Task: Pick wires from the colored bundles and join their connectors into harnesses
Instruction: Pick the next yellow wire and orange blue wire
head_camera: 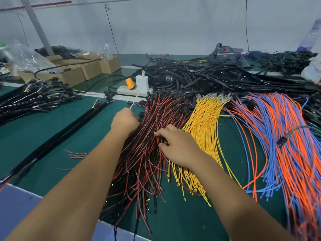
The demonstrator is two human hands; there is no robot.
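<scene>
Red-and-black wires (149, 141) lie fanned across the green desk (57, 136), connector ends toward the far edge and stripped tails toward the person, so that a single lead can likely be drawn out lengthwise without tangling. Yellow wires (205, 129) and orange-and-blue wires (284, 136) sit alongside to the right in the same orientation, each colour kept in its own bundle, presumably for quick selection.

Left hand (124, 121) is at the left edge of the red-and-black bundle near the connector end, fingers curled; whether it has hold of a wire cannot be determined, as the fingers are turned away. Right hand (177, 146) rests on the same bundle, fingers bent and spread into the strands, apparently separating one lead; no firm pinch is visible.

Finished black harnesses (34, 100) lie apart at far left, probably to keep completed work clear of stock.
</scene>
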